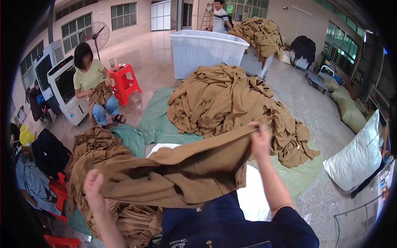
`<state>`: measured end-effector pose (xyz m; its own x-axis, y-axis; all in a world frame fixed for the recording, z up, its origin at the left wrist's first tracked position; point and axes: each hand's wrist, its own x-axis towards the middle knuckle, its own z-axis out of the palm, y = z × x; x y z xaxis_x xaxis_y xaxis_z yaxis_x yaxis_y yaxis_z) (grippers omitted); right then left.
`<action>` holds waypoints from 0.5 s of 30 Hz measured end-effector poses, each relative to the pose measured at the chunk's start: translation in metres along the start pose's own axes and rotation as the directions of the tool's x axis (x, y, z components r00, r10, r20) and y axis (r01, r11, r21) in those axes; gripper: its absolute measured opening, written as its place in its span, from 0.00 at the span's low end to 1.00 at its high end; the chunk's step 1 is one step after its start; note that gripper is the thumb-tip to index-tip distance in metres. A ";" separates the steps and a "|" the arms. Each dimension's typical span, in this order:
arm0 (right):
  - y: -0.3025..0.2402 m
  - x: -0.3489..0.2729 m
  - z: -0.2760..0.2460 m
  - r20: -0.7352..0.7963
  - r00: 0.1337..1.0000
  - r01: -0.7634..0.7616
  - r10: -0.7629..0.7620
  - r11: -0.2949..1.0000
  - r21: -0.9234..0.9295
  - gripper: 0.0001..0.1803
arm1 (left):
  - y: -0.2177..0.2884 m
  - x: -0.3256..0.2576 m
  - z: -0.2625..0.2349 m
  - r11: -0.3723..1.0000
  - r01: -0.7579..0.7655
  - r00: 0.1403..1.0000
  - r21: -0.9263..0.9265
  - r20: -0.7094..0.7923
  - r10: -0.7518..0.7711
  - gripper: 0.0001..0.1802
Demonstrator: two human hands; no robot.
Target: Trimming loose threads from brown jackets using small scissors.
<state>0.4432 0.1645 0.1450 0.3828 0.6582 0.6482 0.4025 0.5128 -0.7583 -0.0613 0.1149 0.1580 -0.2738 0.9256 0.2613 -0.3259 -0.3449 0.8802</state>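
Note:
A brown knitted cardigan (178, 173) is stretched sideways in front of me, with a ribbed band along its lower right part. My left hand (94, 186) grips its left end, fingers closed on the cloth. At the upper right, my right hand (260, 139) pinches the other end. The middle of the cardigan sags in folds between them. Beyond it lies a large heap of brown cardigans (219, 95), some with buttons showing. A second brown heap (91, 153) rises at my left, partly behind my left hand and the held cardigan.
Green sheets (159, 113) lie under the heaps. A seated person (91, 74) handles brown knitwear beside a red stool (126, 78). Behind the big heap stand a white plastic bin (206, 53) and another person (219, 18). A stuffed white sack (353, 155) leans at the right.

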 end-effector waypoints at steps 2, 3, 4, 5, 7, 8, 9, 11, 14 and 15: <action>-0.034 0.033 -0.039 -0.205 0.951 0.225 -0.233 0.972 -0.062 0.15 | 0.049 0.009 0.012 0.980 -0.186 0.974 0.074 0.147 0.174 0.07; -0.053 0.044 -0.060 -0.331 0.923 0.206 -0.195 0.979 -0.002 0.12 | 0.071 0.010 0.018 0.962 -0.268 0.950 0.048 0.177 0.256 0.06; -0.076 0.052 -0.084 -0.407 0.902 0.192 -0.144 0.978 0.079 0.10 | 0.092 0.013 0.016 0.936 -0.337 0.935 0.104 0.156 0.319 0.05; -0.095 0.059 -0.108 -0.454 0.850 0.326 -0.269 0.944 0.052 0.11 | 0.115 0.018 0.002 0.900 -0.421 0.895 0.117 0.213 0.391 0.06; -0.130 0.067 -0.151 -0.481 0.807 0.405 -0.342 0.914 0.029 0.17 | 0.166 0.011 -0.014 0.841 -0.518 0.855 0.155 0.096 0.509 0.10; -0.149 0.066 -0.148 -0.478 0.809 0.436 -0.341 0.894 0.100 0.17 | 0.170 0.002 0.006 0.403 -0.720 0.612 0.565 0.244 0.752 0.13; -0.157 0.065 -0.140 -0.425 0.812 0.455 -0.400 0.890 0.032 0.17 | 0.168 -0.009 0.033 -0.198 -0.633 0.355 0.748 0.508 0.785 0.17; -0.167 0.066 -0.080 -0.354 0.576 0.638 -0.737 0.676 -0.370 0.13 | 0.137 -0.012 0.060 0.470 -0.801 0.556 0.370 0.170 0.814 0.20; -0.116 0.060 -0.067 -0.009 0.996 0.083 -0.090 0.874 0.479 0.13 | 0.109 0.039 0.121 0.854 -0.096 0.927 0.511 0.358 -0.109 0.05; -0.103 0.055 -0.044 0.095 0.995 0.009 -0.040 0.951 0.309 0.13 | 0.081 0.044 0.126 0.836 -0.048 0.830 0.547 0.487 -0.271 0.06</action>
<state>0.4599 0.1239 0.2618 0.2854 0.6864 0.6688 0.1293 0.6639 -0.7365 0.0139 0.1470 0.2905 0.3019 0.9377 0.1718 0.2353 -0.2480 0.9398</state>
